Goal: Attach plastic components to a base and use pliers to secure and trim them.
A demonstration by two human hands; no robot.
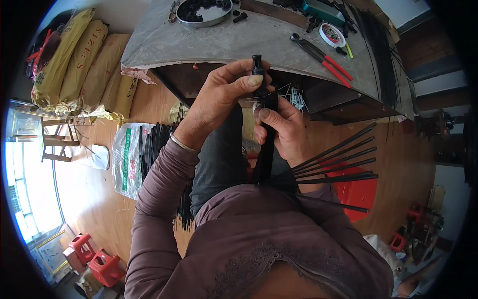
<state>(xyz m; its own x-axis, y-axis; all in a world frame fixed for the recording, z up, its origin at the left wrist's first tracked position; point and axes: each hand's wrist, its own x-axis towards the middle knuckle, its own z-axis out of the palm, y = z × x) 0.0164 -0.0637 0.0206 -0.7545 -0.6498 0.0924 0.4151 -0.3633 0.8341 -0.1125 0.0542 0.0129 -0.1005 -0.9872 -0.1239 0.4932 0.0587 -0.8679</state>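
Note:
In front of my lap, upright between my hands, is a black part that looks like an umbrella hub (258, 82), with a narrow flared top. My left hand (219, 94) is closed round its upper portion, thumb and fingertips pinching it. Below, my right hand (286, 127) grips the hub's lower portion, thumb pressed on its front. Thin wire (249, 97) shows beside the left fingertips. A dark shaft (266, 159) runs down toward my body. Several black rods (343, 163) fan out to the right past my right wrist. Where they join is hidden.
The grey worktable (199, 47) ahead holds red-handled cutters (323, 60), a round metal tray (204, 20) of black parts and a small white tub (332, 35). A bundle of black rods (157, 144) lies left of my legs. A red stool (356, 194) stands right.

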